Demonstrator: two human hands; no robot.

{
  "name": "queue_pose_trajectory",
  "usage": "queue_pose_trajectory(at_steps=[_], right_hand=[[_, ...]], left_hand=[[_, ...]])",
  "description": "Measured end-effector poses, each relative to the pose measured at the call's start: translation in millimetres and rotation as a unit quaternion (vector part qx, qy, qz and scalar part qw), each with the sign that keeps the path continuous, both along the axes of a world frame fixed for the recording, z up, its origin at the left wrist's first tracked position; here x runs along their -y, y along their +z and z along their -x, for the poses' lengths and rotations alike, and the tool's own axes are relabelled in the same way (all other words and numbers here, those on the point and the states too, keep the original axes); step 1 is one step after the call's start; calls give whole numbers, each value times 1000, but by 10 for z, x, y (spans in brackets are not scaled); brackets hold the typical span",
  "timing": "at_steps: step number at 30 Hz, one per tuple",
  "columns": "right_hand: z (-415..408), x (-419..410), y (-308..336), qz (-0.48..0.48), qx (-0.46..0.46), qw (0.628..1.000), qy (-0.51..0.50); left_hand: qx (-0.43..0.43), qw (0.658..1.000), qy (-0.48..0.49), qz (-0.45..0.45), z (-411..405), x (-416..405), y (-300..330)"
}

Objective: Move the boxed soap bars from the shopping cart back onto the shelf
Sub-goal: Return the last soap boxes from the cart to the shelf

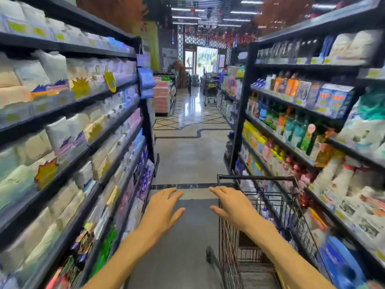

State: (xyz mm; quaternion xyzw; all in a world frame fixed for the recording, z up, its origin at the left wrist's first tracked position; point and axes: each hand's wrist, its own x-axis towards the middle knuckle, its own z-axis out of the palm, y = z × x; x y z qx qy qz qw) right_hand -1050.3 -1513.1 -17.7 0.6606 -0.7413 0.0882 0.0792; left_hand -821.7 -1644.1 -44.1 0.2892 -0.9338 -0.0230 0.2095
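aisle: open floor [187,155] between two shelf runs
shopping cart [258,215]: hugging right shelf [312,163] edge
left hand [160,207]: fingers spread, holding nothing
right hand [233,207]: fingers spread, above cart's left rim

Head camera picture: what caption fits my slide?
Two open hands, left and right, reach toward a shopping cart between stocked shelves.

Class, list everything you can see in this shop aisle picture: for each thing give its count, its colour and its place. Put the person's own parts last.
shopping cart: one, dark wire, lower right, beside the right shelves; contents too blurred to name
left shelves: one run, dark, pale packs
right shelves: one run, dark, mixed bottles and boxes
far cart: one, dark, aisle end
floor: grey, centre
left hand: one, open, over the floor
right hand: one, open, at the cart's near edge
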Motion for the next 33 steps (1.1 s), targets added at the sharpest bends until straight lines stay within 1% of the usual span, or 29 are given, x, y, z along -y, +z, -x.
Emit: queue_pose_trajectory(at_steps=[5,8,12,15,19,24,27,30,33], right_hand=[[651,443,-55,-5,13,997,-77],[1037,615,-47,6,12,990,-142],[1461,638,-59,8,35,971,-234],[1695,547,-39,15,44,948,-316],[1894,220,-87,3,53,908,-417],[2032,-383,-284,-8,60,851,-522],[2140,-731,-441,-10,69,816,-573],[2216,-1031,-609,2,87,779,-621],[2258,-1238,-812,6,94,753,-651]], left_hand=[[3,997,-81,0,892,866,-71],[4,989,-149,21,1518,1238,-38],[19,967,-255,20,2338,1531,-6],[32,940,-337,30,2898,1580,-33],[44,901,-430,31,3578,1450,-166],[60,842,-535,22,4411,984,-431],[70,812,-579,16,4776,574,-553],[85,778,-622,29,5079,180,-682],[113,753,-648,30,5321,-126,-850]])
